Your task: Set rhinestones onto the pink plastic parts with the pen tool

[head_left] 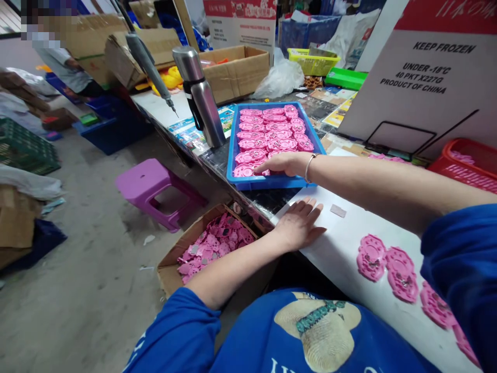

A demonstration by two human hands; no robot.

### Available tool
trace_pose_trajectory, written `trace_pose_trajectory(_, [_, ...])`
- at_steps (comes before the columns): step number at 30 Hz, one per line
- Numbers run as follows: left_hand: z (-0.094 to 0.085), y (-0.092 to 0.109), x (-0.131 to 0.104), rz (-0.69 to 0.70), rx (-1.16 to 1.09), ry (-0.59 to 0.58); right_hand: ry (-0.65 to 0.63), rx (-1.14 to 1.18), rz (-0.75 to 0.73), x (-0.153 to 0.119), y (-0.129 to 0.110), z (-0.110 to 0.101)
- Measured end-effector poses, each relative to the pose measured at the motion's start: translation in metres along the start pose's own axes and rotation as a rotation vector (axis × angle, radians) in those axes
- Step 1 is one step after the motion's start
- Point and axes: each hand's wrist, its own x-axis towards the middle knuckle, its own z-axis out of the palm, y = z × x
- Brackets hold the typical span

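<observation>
My right hand (285, 163) reaches palm down over the front of a blue tray (275, 182). Its fingers are stretched out, and a fingertip touches a pink plastic piece (245, 171) at the tray's front left corner; some fingers are hidden. Rows of similar oval pink pieces (280, 133) fill the tray. My left hand (298, 224) lies open on a white sheet (330, 235) at the table edge, holding nothing. A small grey rectangle (338, 211) sits right of it. Farther right on the sheet, several pink pieces (371, 257) lie in a line.
A steel flask (204, 101) stands left of the tray, beside a hanging electric screwdriver (149, 67). Below the table edge is a cardboard box (171, 267) of pink parts. A purple stool (145, 178) stands on the floor. A red basket (473, 176) is at right.
</observation>
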Motion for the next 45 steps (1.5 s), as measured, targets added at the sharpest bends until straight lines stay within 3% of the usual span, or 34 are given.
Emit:
trace_pose_trajectory(5, [0.001, 0.0, -0.001, -0.008, -0.001, 0.0, -0.104, 0.109, 0.049, 0.007, 0.004, -0.002])
trace_pose_trajectory(16, [0.004, -0.002, -0.002, 0.009, 0.06, 0.004, -0.247, 0.306, 0.014, 0.014, 0.009, -0.005])
trace_pose_trajectory(32, [0.009, -0.005, -0.003, -0.003, 0.029, 0.025, -0.279, 0.374, 0.018, 0.018, 0.014, -0.015])
trace_pose_trajectory(45, [0.009, -0.004, -0.003, -0.015, -0.042, 0.047, -0.34, 0.531, -0.007, -0.016, 0.002, -0.049])
